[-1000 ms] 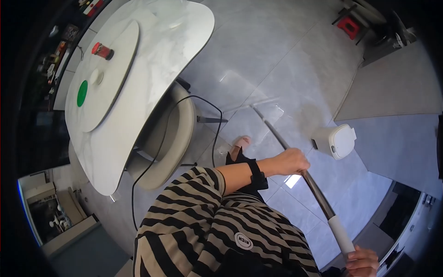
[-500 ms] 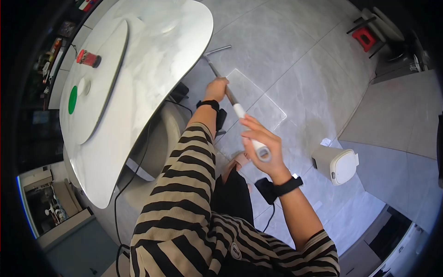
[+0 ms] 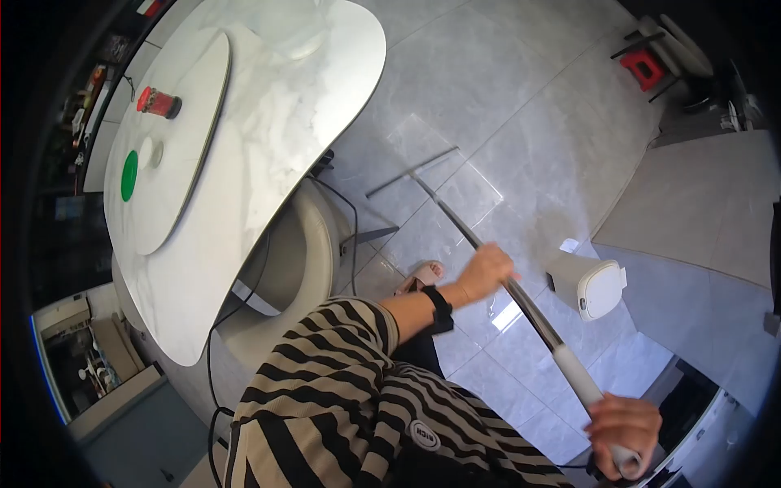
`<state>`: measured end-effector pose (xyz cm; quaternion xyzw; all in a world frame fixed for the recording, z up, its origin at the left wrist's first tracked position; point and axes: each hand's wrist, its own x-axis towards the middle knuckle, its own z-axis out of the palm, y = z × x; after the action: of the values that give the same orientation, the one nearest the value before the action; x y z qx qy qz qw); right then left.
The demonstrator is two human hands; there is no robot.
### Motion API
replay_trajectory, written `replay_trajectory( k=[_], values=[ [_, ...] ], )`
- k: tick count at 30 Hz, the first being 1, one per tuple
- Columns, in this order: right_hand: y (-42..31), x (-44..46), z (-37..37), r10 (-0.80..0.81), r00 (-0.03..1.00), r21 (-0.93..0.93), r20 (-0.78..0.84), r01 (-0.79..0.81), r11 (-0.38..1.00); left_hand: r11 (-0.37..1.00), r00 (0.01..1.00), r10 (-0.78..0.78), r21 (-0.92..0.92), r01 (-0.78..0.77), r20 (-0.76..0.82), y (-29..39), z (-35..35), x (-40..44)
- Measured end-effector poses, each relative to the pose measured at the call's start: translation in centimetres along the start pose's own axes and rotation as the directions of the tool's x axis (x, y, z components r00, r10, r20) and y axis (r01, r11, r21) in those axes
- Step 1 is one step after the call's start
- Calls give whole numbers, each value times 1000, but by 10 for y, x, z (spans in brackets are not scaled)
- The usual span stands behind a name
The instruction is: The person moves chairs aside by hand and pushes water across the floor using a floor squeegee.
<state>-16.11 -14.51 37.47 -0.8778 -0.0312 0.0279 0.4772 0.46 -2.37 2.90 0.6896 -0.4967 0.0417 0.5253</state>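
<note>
A floor squeegee (image 3: 535, 319) with a metal pole and a white grip end slants across the view. Its thin, straight head (image 3: 390, 182) rests on the grey tiles beside the table's edge. Partway along the pole, my left hand (image 3: 485, 272) is wrapped round the metal. My right hand (image 3: 625, 429) grips the white end at the lower right, with the tip of the handle poking out below the fingers. One foot in a pink slipper (image 3: 421, 276) shows on the floor behind my left wrist.
To the left stands a marble-look table (image 3: 268, 154) with a red-lidded jar (image 3: 159, 102) and a green disc (image 3: 129, 176) on its raised round board. A beige chair (image 3: 319, 236) and a black cable (image 3: 355, 236) are beneath its edge. A white bin (image 3: 598, 289) and a red stool (image 3: 643, 71) stand right.
Both hands have moved right and down, drawing the squeegee back from beside the table. More of its head shows now. The right hand has gone to the lower right corner.
</note>
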Motion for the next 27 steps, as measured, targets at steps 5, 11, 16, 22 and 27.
replay_trajectory(
  k=[5,11,16,22,27],
  values=[
    [-38,-37,-13,-93,891,138,-445,170,976,983,962,-20,-169,69,274,71,-18,27],
    [20,-38,44,183,829,316,-528,-8,949,948,944,-306,-58,314,120,11,-57,-1],
    [64,35,80,98,987,356,-124,-48,933,910,887,-387,261,323,253,-93,-88,-41],
    [24,-30,46,181,978,152,-101,-164,975,986,916,-164,25,166,366,-39,-27,-29],
    [-31,-115,11,344,884,152,-317,-311,938,958,907,-25,-249,141,420,58,64,-23]
  ],
)
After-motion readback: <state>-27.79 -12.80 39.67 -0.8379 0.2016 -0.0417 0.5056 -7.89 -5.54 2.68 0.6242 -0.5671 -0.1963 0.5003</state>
